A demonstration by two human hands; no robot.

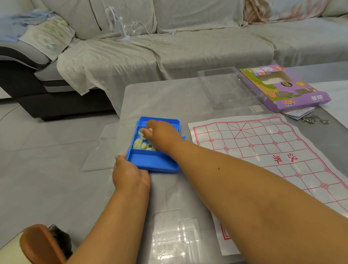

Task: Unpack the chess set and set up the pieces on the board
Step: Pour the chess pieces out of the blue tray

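A blue plastic tray [150,162] lies on the glass table, left of the paper chess board [268,148] with its red grid. Several pale round chess pieces [139,144] with dark characters lie in the tray's middle compartment. My left hand [129,175] grips the tray's near left corner. My right hand [161,135] reaches across into the tray, fingertips pinched on a pale piece at the far side of the pile. The board is bare of pieces.
A clear plastic lid [226,86] and a purple game box [286,88] sit at the back right, with metal ring puzzles [314,119] beside them. A grey sofa with a small white fan [116,23] stands behind the table. A brown chair back [41,249] is at bottom left.
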